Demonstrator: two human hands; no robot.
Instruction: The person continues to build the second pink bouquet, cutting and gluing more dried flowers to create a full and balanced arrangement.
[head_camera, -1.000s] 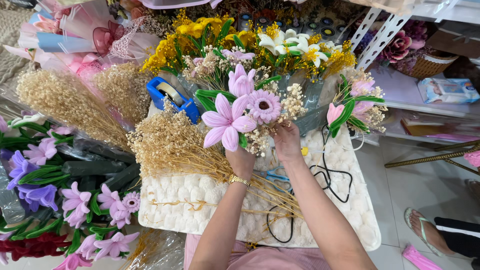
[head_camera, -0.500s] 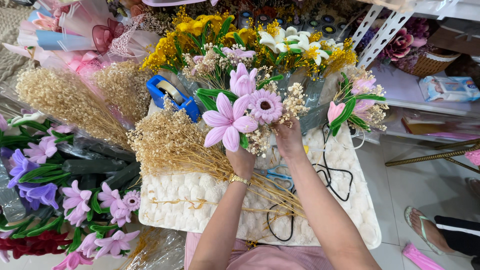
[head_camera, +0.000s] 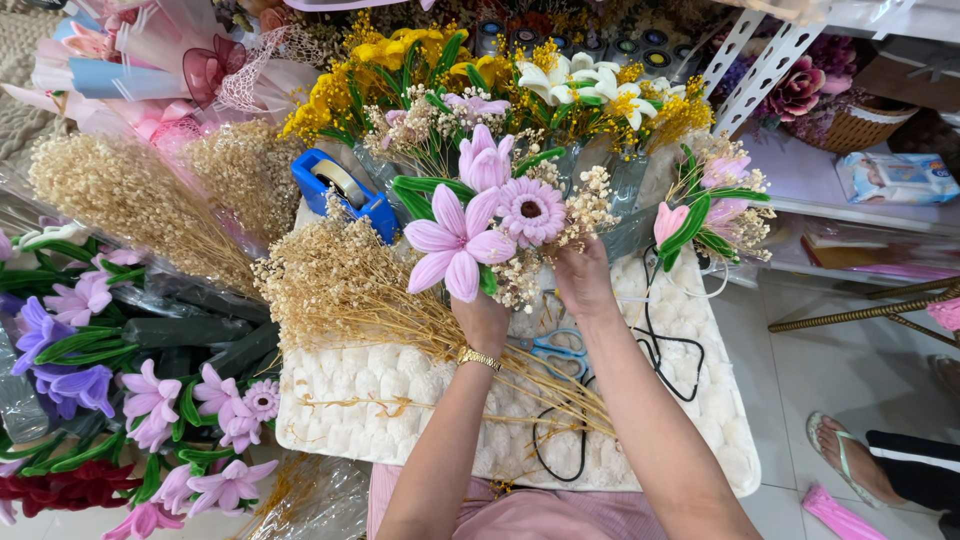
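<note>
Both hands hold a small bouquet (head_camera: 500, 225) upright over the middle of the bench (head_camera: 330, 400), which is covered with a white, bumpy cloth. The left hand (head_camera: 482, 322), with a gold watch at the wrist, is closed around the stems from below. The right hand (head_camera: 583, 280) pinches a sprig of small cream blossoms (head_camera: 585, 205) at the bouquet's right side, fingers pressed together on it. The bouquet shows a pink lily (head_camera: 455, 240), a pink daisy-like flower (head_camera: 532, 210), a pink bud and green leaves. Just left of it a bunch of dried beige sprigs (head_camera: 340, 285) lies across the bench, its stalks running under the forearms. Blue scissors (head_camera: 550, 350) and a black cord (head_camera: 665, 340) lie on the bench between and beside the arms. A blue tape dispenser (head_camera: 345, 190) stands behind the bouquet. Yellow and white flowers (head_camera: 560, 90) fill the back, purple and pink ones (head_camera: 150, 400) the left. A sandalled foot (head_camera: 850, 465) rests on the floor at right.
</note>
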